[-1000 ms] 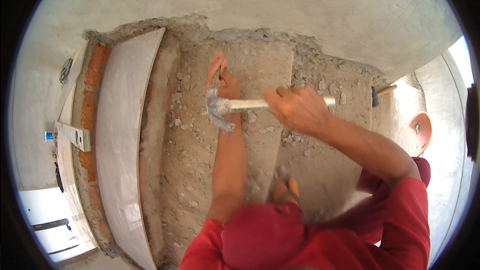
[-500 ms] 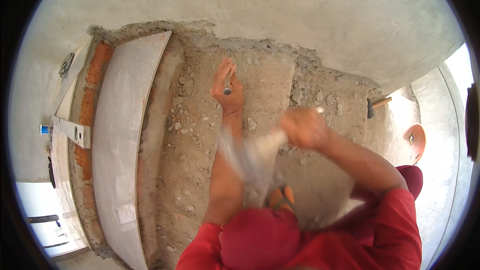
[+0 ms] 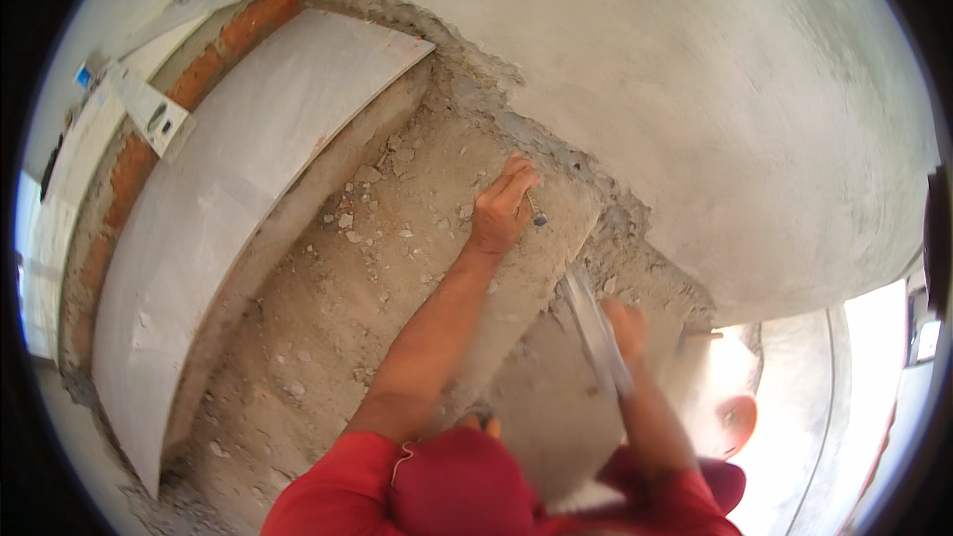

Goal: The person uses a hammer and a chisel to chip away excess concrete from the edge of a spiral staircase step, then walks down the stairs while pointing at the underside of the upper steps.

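My left hand (image 3: 503, 206) is closed around a short metal chisel (image 3: 540, 220). Its blunt end pokes out below the fingers, while the other end is hidden against the broken lower edge of the wall (image 3: 561, 154). To the right and nearer me, my right hand (image 3: 623, 328) is wrapped round a hammer. Motion smears the grey hammer head (image 3: 596, 333), which is apart from the chisel.
A long pale tile (image 3: 228, 169) covers a step at left, with a spirit level (image 3: 149, 109) across its back edge beside exposed brick (image 3: 260, 18). Loose rubble (image 3: 347, 218) lies on the rough step. An orange bowl-like container (image 3: 737, 417) sits at right.
The view has turned, so the wall edge now slants. My right hand has swung the hammer out to the right, away from my left forearm. My left hand still grips the chisel.
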Tool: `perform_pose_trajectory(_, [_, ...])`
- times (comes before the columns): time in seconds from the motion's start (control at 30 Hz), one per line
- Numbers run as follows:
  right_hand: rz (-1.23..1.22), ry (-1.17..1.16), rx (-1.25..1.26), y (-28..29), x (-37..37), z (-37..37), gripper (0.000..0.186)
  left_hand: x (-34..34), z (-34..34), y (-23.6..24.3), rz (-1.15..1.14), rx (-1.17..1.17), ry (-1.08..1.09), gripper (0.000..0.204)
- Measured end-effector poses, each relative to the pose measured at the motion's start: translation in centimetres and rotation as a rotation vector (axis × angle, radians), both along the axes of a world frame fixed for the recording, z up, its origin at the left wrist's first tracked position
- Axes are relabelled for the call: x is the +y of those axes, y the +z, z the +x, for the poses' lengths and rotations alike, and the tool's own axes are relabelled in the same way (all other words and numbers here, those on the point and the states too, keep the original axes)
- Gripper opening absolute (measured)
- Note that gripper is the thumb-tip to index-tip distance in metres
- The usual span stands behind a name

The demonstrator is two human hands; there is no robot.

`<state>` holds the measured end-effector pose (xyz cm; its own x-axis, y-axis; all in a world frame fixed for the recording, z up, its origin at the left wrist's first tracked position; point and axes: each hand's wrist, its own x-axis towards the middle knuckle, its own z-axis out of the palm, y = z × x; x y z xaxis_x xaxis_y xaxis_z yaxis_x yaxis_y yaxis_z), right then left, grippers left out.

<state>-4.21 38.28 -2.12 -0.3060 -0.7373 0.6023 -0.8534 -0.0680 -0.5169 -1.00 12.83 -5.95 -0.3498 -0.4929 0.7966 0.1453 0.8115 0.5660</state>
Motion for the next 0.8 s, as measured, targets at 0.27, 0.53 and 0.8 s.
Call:
perform_pose_trajectory(0.27, [0.120,-0.143,0.142,-0.4,-0.8,0.3,0.016,-0.6,0.3,-0.8,0.049,0.030,0.004,0.028])
perform_pose_trajectory(0.53, [0.324,-0.336,0.143,-0.9,-2.9,-1.1,0.024,-1.4,0.9,-1.2,0.067,0.087,-0.069,0.031])
perform_pose_trajectory(0.8, [0.377,-0.278,0.055,-1.0,-3.5,-0.7,0.025,-1.4,1.0,-0.3,0.077,0.032,-0.049,0.033])
